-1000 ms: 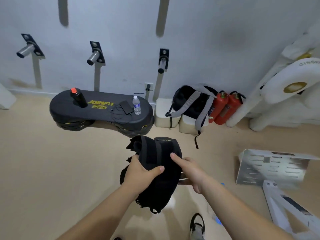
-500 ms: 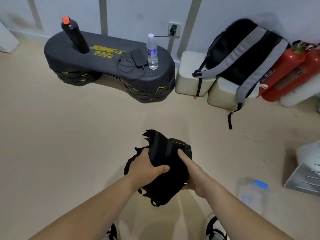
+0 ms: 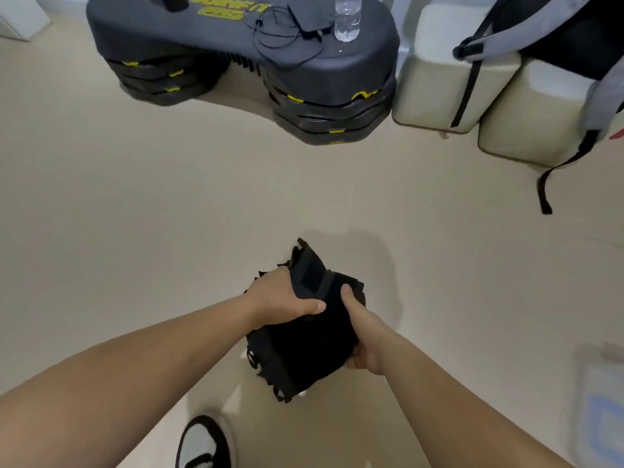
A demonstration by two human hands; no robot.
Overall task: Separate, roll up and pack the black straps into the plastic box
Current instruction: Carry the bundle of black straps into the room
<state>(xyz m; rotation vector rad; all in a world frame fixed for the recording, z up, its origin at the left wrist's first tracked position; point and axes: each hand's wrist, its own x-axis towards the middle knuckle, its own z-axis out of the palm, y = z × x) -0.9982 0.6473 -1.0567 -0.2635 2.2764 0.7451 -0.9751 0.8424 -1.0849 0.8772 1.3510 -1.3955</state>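
Observation:
A thick bundle of black straps hangs in front of me above the beige floor, with frayed ends sticking out at top and bottom. My left hand grips its upper left side, thumb laid across the front. My right hand holds the right side, thumb on the front and fingers curled underneath. At the right edge a blurred clear plastic box with a blue part lies on the floor.
A black stacked exercise platform stands ahead, with a water bottle and cables on it. Two cream blocks and a grey-strapped backpack sit at the right. My shoe shows at the bottom.
The view has tilted down and come closer to the floor. The bundle has dropped lower with both hands keeping their hold on it. The plastic box has slid toward the right edge.

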